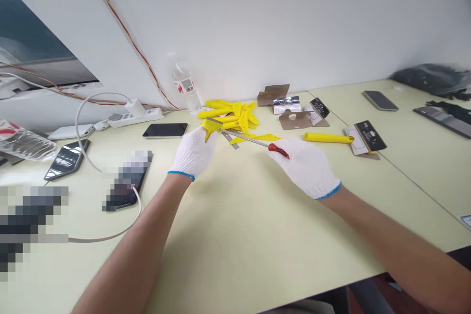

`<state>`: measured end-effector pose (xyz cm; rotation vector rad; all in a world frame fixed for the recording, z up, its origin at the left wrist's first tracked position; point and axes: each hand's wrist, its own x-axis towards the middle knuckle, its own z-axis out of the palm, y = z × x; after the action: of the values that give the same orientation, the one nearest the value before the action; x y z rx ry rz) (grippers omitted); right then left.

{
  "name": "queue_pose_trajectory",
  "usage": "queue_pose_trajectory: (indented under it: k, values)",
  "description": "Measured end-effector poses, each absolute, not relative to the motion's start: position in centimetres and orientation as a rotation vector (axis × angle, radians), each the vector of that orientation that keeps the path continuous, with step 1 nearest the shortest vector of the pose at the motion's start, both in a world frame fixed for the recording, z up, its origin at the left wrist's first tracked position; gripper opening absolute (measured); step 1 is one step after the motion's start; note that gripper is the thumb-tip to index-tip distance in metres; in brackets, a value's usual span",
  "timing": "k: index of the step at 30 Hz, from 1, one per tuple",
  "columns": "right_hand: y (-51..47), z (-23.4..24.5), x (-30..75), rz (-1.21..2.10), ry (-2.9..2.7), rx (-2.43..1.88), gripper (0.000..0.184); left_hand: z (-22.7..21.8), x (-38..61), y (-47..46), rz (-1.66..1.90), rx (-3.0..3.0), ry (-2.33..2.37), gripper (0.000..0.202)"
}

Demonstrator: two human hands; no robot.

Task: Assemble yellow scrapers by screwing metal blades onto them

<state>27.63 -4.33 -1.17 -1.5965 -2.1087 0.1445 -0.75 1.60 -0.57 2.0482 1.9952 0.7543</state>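
Bright even light, soft shadow under the left hand [193,152], curved wide-angle edges, pixelated patches [25,225]

- Plain white wall [279,19] running right behind the desks, pretty bare, with a slight sheen
- Red-and-yellow cable [128,41] running diagonally down that wall to the desk
- Two pale cream desks [235,260] butted together, with a thin seam [342,118] between them
- Big tilted panel [33,24] at far left, looks like a monitor, though it's hard to say for sure
- Power strip [136,118] lying along the back edge of the desk
- Floor [368,297] barely visible past the front desk edge, dark and hard to make out
- Soft, even light overhead, no window in sight, only faint shadows on the desks
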Motion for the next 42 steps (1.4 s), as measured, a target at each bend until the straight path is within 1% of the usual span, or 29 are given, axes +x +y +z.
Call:
queue_pose_trajectory:
  k: [1, 4, 5, 6, 7, 8, 12, 14, 16, 17, 18, 19, 20, 23, 24, 25, 26, 27, 31, 33, 35, 36, 37, 38, 40, 42]
  values:
    - [-4.2, -0.9, 27.8, 0.349, -2.102, -1.582, 0.038, -0.6, -0.7, 1.6, 0.747, 2.056, 1.996, 0.024]
    - [-3.4, -0.3, 28.5, 1.213, -1.891, -1.567, 0.048, -0.7, -0.7, 1.6, 0.741, 2.068, 1.995, 0.027]
    - [-3.2, -0.3, 28.6, 1.433, -1.785, -1.557, 0.048, -0.8, -0.8, 1.6, 0.746, 2.068, 1.995, 0.028]
    - [-3.0, -0.3, 28.7, 1.556, -1.708, -1.551, 0.046, -0.8, -0.8, 1.6, 0.751, 2.065, 1.996, 0.027]
    - [-2.9, -0.5, 28.7, 1.560, -1.677, -1.562, 0.042, -0.8, -0.8, 1.6, 0.754, 2.059, 1.994, 0.026]
    - [-2.9, -0.7, 28.6, 1.449, -1.692, -1.592, 0.038, -0.8, -0.9, 1.6, 0.754, 2.048, 1.995, 0.026]
    - [-3.6, -1.6, 27.7, 0.607, -1.914, -1.664, 0.031, -0.7, -1.0, 1.7, 0.746, 2.009, 2.008, 0.025]
    - [-4.1, -1.9, 27.3, 0.297, -2.049, -1.637, 0.033, -0.6, -1.1, 1.6, 0.742, 2.021, 2.008, 0.024]
    - [-4.4, -2.0, 27.0, 0.112, -2.108, -1.623, 0.037, -0.5, -1.1, 1.6, 0.725, 2.041, 2.011, 0.024]
    - [-4.5, -2.0, 26.9, 0.091, -2.106, -1.612, 0.038, -0.4, -1.1, 1.6, 0.718, 2.049, 2.014, 0.024]
    - [-4.4, -1.9, 26.9, 0.137, -2.103, -1.595, 0.038, -0.3, -1.1, 1.6, 0.711, 2.057, 2.017, 0.025]
    - [-4.3, -1.8, 27.0, 0.263, -2.097, -1.581, 0.038, -0.3, -1.1, 1.6, 0.710, 2.062, 2.020, 0.026]
    - [-4.2, -1.7, 27.1, 0.462, -2.071, -1.582, 0.040, -0.2, -1.1, 1.6, 0.707, 2.067, 2.021, 0.026]
    - [-3.7, -1.1, 27.6, 1.247, -1.821, -1.597, 0.046, 0.0, -1.1, 1.5, 0.688, 2.066, 2.027, 0.028]
    - [-3.6, -0.9, 27.8, 1.457, -1.731, -1.579, 0.045, 0.1, -1.1, 1.5, 0.678, 2.061, 2.031, 0.027]
    - [-3.6, -0.8, 27.9, 1.572, -1.681, -1.562, 0.043, 0.2, -1.2, 1.5, 0.667, 2.056, 2.035, 0.027]
    - [-3.6, -0.7, 27.9, 1.567, -1.683, -1.563, 0.041, 0.2, -1.2, 1.5, 0.657, 2.054, 2.039, 0.027]
    - [-3.6, -0.8, 27.9, 1.448, -1.723, -1.583, 0.040, 0.2, -1.2, 1.5, 0.648, 2.054, 2.045, 0.028]
    - [-4.1, -1.4, 27.5, 0.622, -1.927, -1.628, 0.030, 0.1, -1.2, 1.5, 0.610, 2.047, 2.062, 0.029]
    - [-4.4, -1.6, 27.2, 0.379, -2.025, -1.631, 0.025, 0.0, -1.2, 1.5, 0.610, 2.045, 2.053, 0.029]
    - [-4.5, -1.7, 27.2, 0.218, -2.069, -1.651, 0.028, -0.1, -1.3, 1.6, 0.626, 2.051, 2.030, 0.028]
    - [-4.5, -1.6, 27.3, 0.206, -2.078, -1.642, 0.031, -0.1, -1.3, 1.6, 0.632, 2.052, 2.022, 0.027]
    - [-4.4, -1.4, 27.4, 0.268, -2.082, -1.625, 0.035, -0.1, -1.3, 1.6, 0.635, 2.052, 2.019, 0.027]
    - [-4.3, -1.2, 27.5, 0.403, -2.081, -1.612, 0.041, -0.1, -1.4, 1.6, 0.637, 2.051, 2.019, 0.027]
    - [-4.0, -0.8, 27.9, 0.808, -2.045, -1.595, 0.051, 0.0, -1.4, 1.6, 0.640, 2.047, 2.012, 0.027]
    - [-3.7, -0.4, 28.1, 1.133, -1.957, -1.612, 0.050, 0.0, -1.4, 1.6, 0.645, 2.047, 2.006, 0.027]
